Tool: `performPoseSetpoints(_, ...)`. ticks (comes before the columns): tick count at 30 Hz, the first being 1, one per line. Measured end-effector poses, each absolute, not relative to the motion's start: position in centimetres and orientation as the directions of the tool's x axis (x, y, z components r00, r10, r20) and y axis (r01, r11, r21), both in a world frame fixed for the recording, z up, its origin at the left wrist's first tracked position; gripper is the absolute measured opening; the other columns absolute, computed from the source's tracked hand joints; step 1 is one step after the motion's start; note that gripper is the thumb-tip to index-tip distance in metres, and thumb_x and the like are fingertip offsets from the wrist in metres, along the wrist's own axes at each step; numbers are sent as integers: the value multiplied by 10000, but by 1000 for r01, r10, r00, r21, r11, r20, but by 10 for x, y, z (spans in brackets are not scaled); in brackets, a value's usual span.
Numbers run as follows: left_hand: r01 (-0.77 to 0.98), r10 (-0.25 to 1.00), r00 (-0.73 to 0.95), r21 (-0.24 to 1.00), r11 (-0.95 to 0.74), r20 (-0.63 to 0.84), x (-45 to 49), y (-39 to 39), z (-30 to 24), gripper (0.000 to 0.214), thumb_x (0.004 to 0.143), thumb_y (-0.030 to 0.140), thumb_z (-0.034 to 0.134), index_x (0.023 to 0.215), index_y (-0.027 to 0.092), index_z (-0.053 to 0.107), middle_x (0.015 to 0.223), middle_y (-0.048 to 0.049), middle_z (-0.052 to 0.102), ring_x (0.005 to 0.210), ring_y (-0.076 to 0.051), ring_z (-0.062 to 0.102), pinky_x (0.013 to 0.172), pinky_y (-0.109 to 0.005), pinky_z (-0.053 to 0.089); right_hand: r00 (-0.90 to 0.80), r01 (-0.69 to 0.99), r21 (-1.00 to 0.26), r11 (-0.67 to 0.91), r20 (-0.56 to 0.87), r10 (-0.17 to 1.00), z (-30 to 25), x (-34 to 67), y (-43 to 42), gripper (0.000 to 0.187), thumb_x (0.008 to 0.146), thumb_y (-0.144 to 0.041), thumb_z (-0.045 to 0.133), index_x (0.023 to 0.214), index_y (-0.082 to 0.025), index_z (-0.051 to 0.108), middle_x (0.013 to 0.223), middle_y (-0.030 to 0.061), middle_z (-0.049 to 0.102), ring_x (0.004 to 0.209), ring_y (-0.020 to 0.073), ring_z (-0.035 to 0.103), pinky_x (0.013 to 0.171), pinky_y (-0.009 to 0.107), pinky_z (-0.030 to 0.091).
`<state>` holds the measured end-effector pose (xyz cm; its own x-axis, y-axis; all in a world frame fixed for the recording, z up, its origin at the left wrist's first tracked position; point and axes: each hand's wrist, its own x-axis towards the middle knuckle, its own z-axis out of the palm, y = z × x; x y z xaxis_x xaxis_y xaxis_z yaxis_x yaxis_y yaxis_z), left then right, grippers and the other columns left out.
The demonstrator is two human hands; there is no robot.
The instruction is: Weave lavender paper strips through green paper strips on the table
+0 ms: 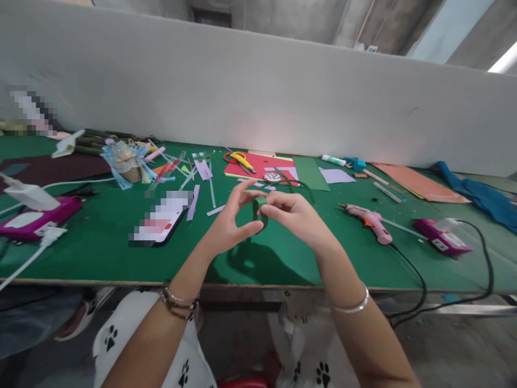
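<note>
A narrow green paper strip (260, 206) is bent into a small coil above the table, between my two hands. A loose tail of it arcs out behind my right hand. My left hand (229, 220) curves around the coil, its thumb at the lower edge and its fingers at the top. With thumb and fingertips pinched together, my right hand (294, 215) grips the strip at the coil's right side. Just beyond the hands are a white patterned round piece (272, 177), red paper (258, 163) and yellow-and-red scissors (241, 160).
A phone (172, 215) lies left, among lilac paper strips (194, 202). On the right are a pink glue gun (371, 222) and a purple power strip (442, 236) with cables. Another purple power strip (44, 218) sits far left. A grey partition (258, 86) stands behind.
</note>
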<state>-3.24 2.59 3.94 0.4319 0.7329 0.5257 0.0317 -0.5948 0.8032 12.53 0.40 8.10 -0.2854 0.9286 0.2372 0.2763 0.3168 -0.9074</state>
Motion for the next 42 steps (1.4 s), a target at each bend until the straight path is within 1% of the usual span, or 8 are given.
performPoseSetpoints(5,28,829,468,932,-361,307,-23,20,42,358,752,472,533,906,148,527,842,-44,591,759,-179,592,690,-299,489,-223,249,-893,376,325,919,83,123,1,192,705,-276,592,566,-178,503,605,-37,421,513,63,369,459,201,324)
performPoseSetpoints(12,-378,787,600,918,118,146,-6,14,39,381,722,472,576,918,162,474,674,31,577,476,-113,590,500,-230,464,-114,116,-955,274,261,959,73,115,5,218,696,-350,610,598,-156,603,961,32,553,418,9,418,328,190,346)
performPoseSetpoints(16,-381,788,611,901,207,77,-1,11,38,383,688,507,605,775,164,458,545,57,550,380,-92,548,388,-179,375,-105,-15,-992,126,127,986,72,115,4,242,696,-409,606,727,-172,650,604,-25,552,317,52,433,273,201,308)
performPoseSetpoints(18,-381,807,587,903,197,71,-1,11,37,373,688,498,613,756,158,474,536,60,551,384,-82,547,391,-171,368,-86,-84,-990,110,117,989,73,117,6,266,671,-419,628,768,-174,664,462,-59,473,336,72,443,296,198,324)
performPoseSetpoints(26,-352,779,623,914,200,70,0,11,32,267,842,396,447,906,145,513,496,41,583,358,-85,521,395,-180,357,61,-266,-936,230,221,973,70,121,16,228,607,-391,696,668,-172,691,530,-37,539,448,46,427,353,171,306)
performPoseSetpoints(32,-411,562,819,800,437,114,-2,13,21,305,869,360,391,1011,127,528,496,24,598,349,-111,533,417,-222,447,-119,-425,-905,-33,20,993,71,124,15,225,717,-413,598,720,-207,687,599,-25,594,401,42,401,289,169,240)
performPoseSetpoints(38,-403,558,826,778,482,82,-3,15,19,217,749,143,532,960,134,581,835,-56,682,735,-193,665,594,-287,525,-128,-514,-853,-94,-32,991,73,125,14,130,707,-330,605,753,-242,688,859,-36,652,503,40,488,330,151,318)
performPoseSetpoints(42,-402,556,828,771,493,76,-1,17,19,232,782,309,534,915,128,595,708,-28,653,637,-157,632,642,-314,493,-48,-447,-895,-12,11,999,71,122,12,185,676,-339,626,795,-214,692,844,-10,651,441,28,414,280,163,226)
